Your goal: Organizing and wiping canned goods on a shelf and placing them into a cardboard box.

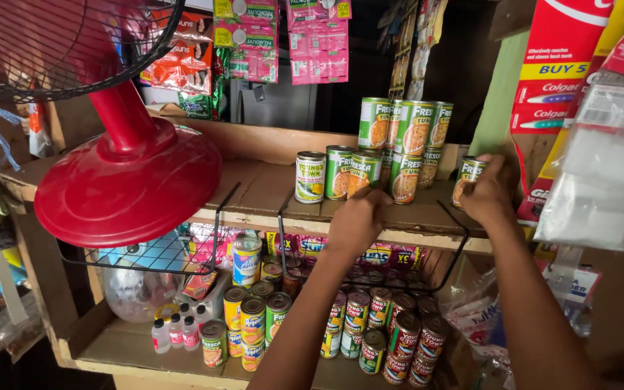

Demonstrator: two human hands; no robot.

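Right hand: right of centre, fingers closed around a green-labelled can standing on the wooden shelf.
Left hand: centre, knuckles curled at the front green can; whether it grips, cannot tell.
Stacked cans: just behind, two tiers.
Lower cans: beneath, bottom centre.
Red fan base: left, resting on the shelf.

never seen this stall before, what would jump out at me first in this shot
The big red fan fills the upper left, its round base resting on the wooden shelf. Right of it, green-labelled tuna cans stand stacked at the shelf's back, with the left hand at the front ones and the right hand gripping a single can. Below, mixed cans crowd the lower shelf.
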